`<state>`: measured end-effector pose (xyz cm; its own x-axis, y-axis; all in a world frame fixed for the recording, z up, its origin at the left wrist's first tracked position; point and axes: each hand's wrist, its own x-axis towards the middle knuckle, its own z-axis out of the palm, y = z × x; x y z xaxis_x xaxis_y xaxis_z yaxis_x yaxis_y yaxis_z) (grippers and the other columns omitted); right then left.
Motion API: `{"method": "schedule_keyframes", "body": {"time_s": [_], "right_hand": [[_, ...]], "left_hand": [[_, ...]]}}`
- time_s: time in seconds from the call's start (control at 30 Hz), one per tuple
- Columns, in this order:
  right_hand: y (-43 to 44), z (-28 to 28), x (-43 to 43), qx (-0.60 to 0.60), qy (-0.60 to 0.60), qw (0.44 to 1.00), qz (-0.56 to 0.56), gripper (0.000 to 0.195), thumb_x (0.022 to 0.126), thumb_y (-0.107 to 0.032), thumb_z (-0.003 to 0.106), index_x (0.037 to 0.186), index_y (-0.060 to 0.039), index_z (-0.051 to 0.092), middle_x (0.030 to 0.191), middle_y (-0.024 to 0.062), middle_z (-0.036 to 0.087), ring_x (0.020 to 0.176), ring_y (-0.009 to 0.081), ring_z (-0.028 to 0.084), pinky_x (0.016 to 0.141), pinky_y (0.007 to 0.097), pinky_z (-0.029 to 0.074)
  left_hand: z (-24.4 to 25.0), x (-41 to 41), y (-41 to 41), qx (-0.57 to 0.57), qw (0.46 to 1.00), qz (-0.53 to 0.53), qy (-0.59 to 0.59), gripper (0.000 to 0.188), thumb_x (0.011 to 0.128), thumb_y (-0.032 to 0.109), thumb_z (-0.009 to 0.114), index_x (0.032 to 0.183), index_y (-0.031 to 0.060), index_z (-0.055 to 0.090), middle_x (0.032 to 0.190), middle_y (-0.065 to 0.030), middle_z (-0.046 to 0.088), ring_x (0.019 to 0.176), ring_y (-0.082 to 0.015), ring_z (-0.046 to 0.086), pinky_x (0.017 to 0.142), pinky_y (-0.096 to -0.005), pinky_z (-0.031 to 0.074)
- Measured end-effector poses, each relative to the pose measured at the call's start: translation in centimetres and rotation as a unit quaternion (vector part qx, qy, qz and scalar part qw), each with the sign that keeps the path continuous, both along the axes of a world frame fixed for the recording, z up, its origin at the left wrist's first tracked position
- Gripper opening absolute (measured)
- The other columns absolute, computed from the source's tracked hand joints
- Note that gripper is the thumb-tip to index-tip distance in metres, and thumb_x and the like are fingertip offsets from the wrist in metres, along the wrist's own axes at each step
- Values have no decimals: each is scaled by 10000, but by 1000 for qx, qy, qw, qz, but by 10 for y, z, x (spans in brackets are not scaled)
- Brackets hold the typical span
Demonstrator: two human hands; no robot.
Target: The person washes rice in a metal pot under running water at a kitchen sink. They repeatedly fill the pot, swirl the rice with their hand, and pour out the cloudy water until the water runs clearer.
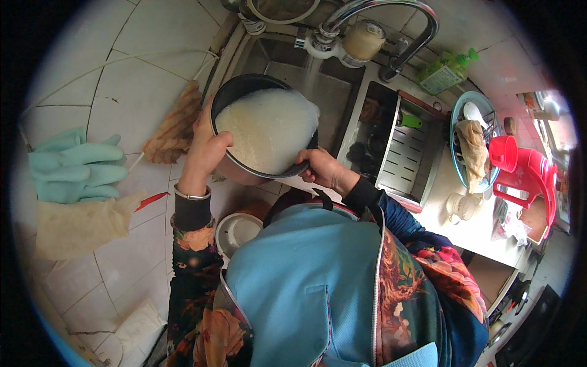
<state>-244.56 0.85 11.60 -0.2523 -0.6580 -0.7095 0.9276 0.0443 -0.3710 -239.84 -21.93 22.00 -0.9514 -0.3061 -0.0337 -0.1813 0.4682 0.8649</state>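
Observation:
A dark-lined inner cooking pot (266, 172) is tilted over the left side of a steel sink (332, 87). Rice (250, 149) lies low in it under cloudy white water (284, 110), which reaches the far right rim. My left hand (206, 142) grips the pot's left side, thumb over the rim. My right hand (323, 169) holds the rim at the lower right. From the tap fitting (323, 46) a thin stream of water falls into the sink, just beyond the pot. Whether water is leaving the pot, I cannot tell.
The curved faucet (431, 32) arches above the sink. Right of it stand a green soap bottle (445, 73), a slotted steel drainer (403, 156), a blue-rimmed basin (454, 137) of utensils and a red plastic basket (527, 179). A striped cloth (172, 128) and teal rubber gloves (78, 167) hang left.

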Motion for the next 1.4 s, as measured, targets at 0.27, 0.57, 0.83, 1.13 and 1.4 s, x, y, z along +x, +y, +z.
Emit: {"method": "schedule_keyframes", "body": {"time_s": [0.27, 0.57, 0.83, 1.13, 1.4], "right_hand": [[-3, -1, 3, -8, -20, 1000, -2, 139, 744, -35, 504, 726, -46, 366, 557, 22, 343, 430, 102, 324, 352, 225, 220], [-5, -1, 5, -25, -56, 998, -5, 194, 740, -22, 507, 683, -53, 325, 546, 20, 324, 431, 100, 296, 361, 232, 202], [-6, 5, 5, -17, -56, 998, 8, 172, 751, -24, 497, 664, -47, 350, 536, 12, 320, 428, 97, 296, 356, 226, 198], [-6, -2, 7, -29, -79, 996, 9, 178, 766, -45, 496, 656, -49, 356, 525, 17, 325, 423, 91, 284, 350, 224, 194], [-8, -1, 6, -30, -89, 995, 25, 163, 772, -60, 493, 661, -51, 374, 526, 14, 331, 425, 87, 265, 356, 221, 190]], "left_hand": [[5, 0, -5, -21, 998, -1, -60, 780, 561, 57, 499, 1325, 50, 340, 1243, -187, 449, 1212, -349, 318, 1036, -383, 212], [9, -1, -8, -75, 995, -14, -67, 790, 572, 81, 496, 1340, 62, 312, 1269, -192, 426, 1223, -368, 287, 1049, -392, 187], [14, -3, -10, -100, 989, -7, -109, 775, 598, 88, 491, 1350, 87, 303, 1302, -178, 407, 1234, -376, 264, 1048, -414, 204], [22, -6, -6, -109, 987, -7, -115, 761, 614, 78, 480, 1354, 94, 302, 1302, -161, 413, 1246, -388, 252, 1046, -426, 216], [24, -7, -5, -128, 983, 3, -129, 760, 624, 109, 480, 1360, 83, 294, 1319, -174, 399, 1264, -387, 245, 1046, -425, 225]]}}
